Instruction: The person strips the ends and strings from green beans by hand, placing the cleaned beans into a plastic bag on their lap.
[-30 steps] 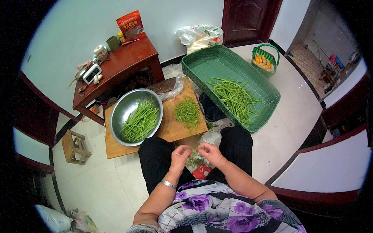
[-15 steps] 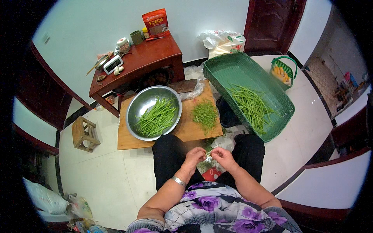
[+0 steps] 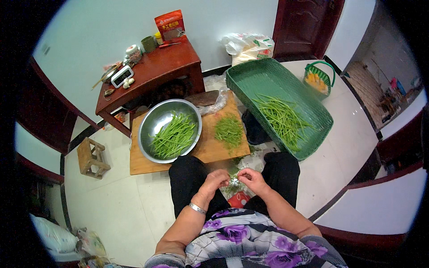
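Observation:
My left hand (image 3: pixel 216 179) and my right hand (image 3: pixel 252 179) are close together above my lap, with a small gap between them. Both have their fingers pinched. Whatever they grip is too small to make out against the green scraps (image 3: pixel 233 185) on the floor below. Ahead, a steel bowl (image 3: pixel 144 142) holds a heap of long green beans (image 3: pixel 173 136) and stands on a wooden board (image 3: pixel 147 166). To its right on the board lies a pile of thin green trimmings (image 3: pixel 229 130). More green beans (image 3: pixel 282 120) lie in a large green woven tray (image 3: pixel 250 73) at the right.
A red-brown table (image 3: pixel 156 67) by the wall carries a red pouch (image 3: pixel 170 26), a white digital clock (image 3: pixel 122 76) and garlic bulbs (image 3: pixel 128 82). At the left stands a small wooden stool (image 3: pixel 91 156). A green basket (image 3: pixel 318 82) sits beyond the tray.
The whole view has shifted slightly, with the surroundings now further left. My hands stay pinched in front of me, a little further apart than before.

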A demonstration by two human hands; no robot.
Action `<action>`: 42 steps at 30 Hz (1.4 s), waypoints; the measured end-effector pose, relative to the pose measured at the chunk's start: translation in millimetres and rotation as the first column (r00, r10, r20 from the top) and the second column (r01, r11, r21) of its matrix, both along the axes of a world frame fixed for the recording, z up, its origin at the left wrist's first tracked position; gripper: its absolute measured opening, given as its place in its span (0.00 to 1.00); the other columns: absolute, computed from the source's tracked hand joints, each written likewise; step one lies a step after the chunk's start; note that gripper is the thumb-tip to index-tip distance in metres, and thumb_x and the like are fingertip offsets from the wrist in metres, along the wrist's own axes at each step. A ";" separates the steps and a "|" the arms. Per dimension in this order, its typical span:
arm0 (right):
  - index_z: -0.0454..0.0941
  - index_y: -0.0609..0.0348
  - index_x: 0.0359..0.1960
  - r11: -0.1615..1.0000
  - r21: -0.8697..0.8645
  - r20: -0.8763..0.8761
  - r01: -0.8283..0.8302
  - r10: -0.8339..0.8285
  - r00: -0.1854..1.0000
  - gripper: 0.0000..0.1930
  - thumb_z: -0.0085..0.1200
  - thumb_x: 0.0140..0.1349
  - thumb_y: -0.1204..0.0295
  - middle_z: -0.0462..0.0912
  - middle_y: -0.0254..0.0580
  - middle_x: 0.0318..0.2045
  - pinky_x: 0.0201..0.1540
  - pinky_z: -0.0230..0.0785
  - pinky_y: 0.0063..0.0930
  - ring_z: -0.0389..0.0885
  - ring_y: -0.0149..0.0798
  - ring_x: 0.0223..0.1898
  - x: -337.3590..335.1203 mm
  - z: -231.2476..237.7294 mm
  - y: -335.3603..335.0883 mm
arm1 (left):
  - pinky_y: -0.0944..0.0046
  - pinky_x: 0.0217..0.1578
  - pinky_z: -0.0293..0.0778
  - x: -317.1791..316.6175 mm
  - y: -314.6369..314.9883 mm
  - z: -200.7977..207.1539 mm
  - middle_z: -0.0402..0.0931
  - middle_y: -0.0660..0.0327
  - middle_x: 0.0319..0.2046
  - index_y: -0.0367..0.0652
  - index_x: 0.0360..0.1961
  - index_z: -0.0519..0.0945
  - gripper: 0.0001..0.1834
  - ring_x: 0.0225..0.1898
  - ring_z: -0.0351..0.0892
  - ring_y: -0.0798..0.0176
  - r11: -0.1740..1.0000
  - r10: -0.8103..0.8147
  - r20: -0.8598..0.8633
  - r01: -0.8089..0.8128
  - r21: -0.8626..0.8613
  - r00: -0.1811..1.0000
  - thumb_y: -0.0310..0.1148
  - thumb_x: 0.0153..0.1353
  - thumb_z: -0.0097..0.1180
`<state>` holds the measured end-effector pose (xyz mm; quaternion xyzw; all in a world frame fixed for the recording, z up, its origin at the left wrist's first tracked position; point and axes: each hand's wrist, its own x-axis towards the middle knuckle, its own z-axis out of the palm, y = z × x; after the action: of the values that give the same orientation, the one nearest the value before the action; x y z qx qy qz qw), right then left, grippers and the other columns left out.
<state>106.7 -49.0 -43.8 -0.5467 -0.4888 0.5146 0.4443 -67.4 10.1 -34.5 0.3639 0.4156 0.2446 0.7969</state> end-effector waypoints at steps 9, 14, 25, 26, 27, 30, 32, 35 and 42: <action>0.72 0.64 0.27 0.988 0.156 0.308 -0.004 -0.044 0.950 0.05 0.51 0.48 0.78 0.73 0.37 0.27 0.32 0.66 0.19 0.73 0.28 0.28 -1.9 5.6 0.0 | 0.77 0.20 0.60 -2.1 -0.6 1.5 0.66 0.69 0.16 0.43 0.24 0.72 0.03 0.18 0.63 0.76 0.990 -0.104 -0.166 0.118 0.074 0.981 0.29 0.48 0.48; 0.72 0.63 0.27 0.989 0.146 0.358 -0.004 -0.049 0.932 0.05 0.52 0.47 0.78 0.72 0.38 0.26 0.32 0.66 0.20 0.73 0.30 0.28 -2.7 13.6 -0.8 | 0.76 0.20 0.60 -0.5 -0.1 -6.0 0.65 0.70 0.16 0.44 0.22 0.70 0.03 0.17 0.62 0.76 0.987 -0.140 -0.170 0.151 0.057 0.975 0.30 0.49 0.46; 0.72 0.59 0.28 0.997 0.077 0.226 0.017 -0.034 0.974 0.05 0.51 0.48 0.74 0.73 0.36 0.26 0.33 0.64 0.22 0.72 0.31 0.28 -5.5 5.9 1.0 | 0.75 0.22 0.63 2.9 -6.4 -3.2 0.67 0.66 0.19 0.43 0.28 0.69 0.03 0.19 0.65 0.72 0.970 0.045 0.252 0.018 -0.244 0.967 0.29 0.51 0.47; 0.72 0.59 0.28 0.998 0.061 0.202 0.016 -0.028 0.979 0.05 0.51 0.48 0.74 0.73 0.36 0.26 0.33 0.64 0.22 0.72 0.30 0.29 -6.1 5.3 1.1 | 0.75 0.22 0.63 2.9 -6.7 -2.4 0.67 0.66 0.19 0.43 0.28 0.69 0.03 0.20 0.65 0.72 0.964 0.066 0.260 0.006 -0.267 0.963 0.29 0.51 0.47; 0.72 0.59 0.28 0.999 0.044 0.178 0.016 -0.024 0.984 0.05 0.51 0.48 0.74 0.73 0.36 0.26 0.34 0.64 0.21 0.72 0.30 0.29 -6.6 4.6 1.2 | 0.75 0.22 0.64 2.2 -6.2 -2.5 0.68 0.66 0.20 0.42 0.28 0.70 0.04 0.20 0.66 0.72 0.962 0.065 0.273 0.013 -0.273 0.960 0.29 0.50 0.47; 0.72 0.60 0.29 0.999 0.044 0.175 0.007 -0.014 0.984 0.05 0.51 0.49 0.74 0.74 0.35 0.26 0.34 0.64 0.20 0.71 0.28 0.29 -3.2 -2.0 1.5 | 0.75 0.23 0.64 2.6 -3.6 -6.2 0.68 0.66 0.20 0.43 0.29 0.70 0.04 0.20 0.66 0.72 0.965 0.041 0.298 0.040 -0.259 0.954 0.29 0.51 0.47; 0.71 0.61 0.30 1.000 -0.030 0.031 -0.002 0.003 1.000 0.05 0.50 0.51 0.75 0.73 0.33 0.26 0.32 0.64 0.19 0.71 0.26 0.28 -1.0 -2.9 0.0 | 0.76 0.22 0.64 5.9 -3.2 -4.6 0.68 0.68 0.20 0.43 0.29 0.71 0.04 0.20 0.66 0.74 0.972 -0.012 0.302 0.083 -0.221 0.953 0.29 0.51 0.47; 0.70 0.62 0.31 0.997 -0.075 -0.142 -0.031 0.020 0.990 0.06 0.48 0.52 0.75 0.73 0.32 0.25 0.31 0.64 0.18 0.70 0.25 0.27 -0.7 -10.0 1.1 | 0.77 0.22 0.63 5.8 -7.0 -9.8 0.67 0.69 0.18 0.43 0.29 0.71 0.03 0.19 0.65 0.76 0.989 -0.032 0.245 0.066 -0.133 0.969 0.29 0.52 0.47; 0.68 0.61 0.31 0.979 -0.202 -0.423 -0.006 -0.082 0.903 0.05 0.48 0.53 0.74 0.72 0.34 0.24 0.30 0.64 0.19 0.70 0.27 0.25 4.9 -1.6 1.6 | 0.77 0.21 0.63 7.7 -6.3 -5.3 0.67 0.68 0.19 0.40 0.30 0.71 0.05 0.19 0.65 0.74 0.991 -0.043 0.177 0.064 -0.114 0.983 0.27 0.51 0.47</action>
<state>111.6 -47.4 -45.5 -0.4710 -0.3147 0.6595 0.4942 -59.7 3.8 -39.9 0.3040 0.3481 0.2286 0.8568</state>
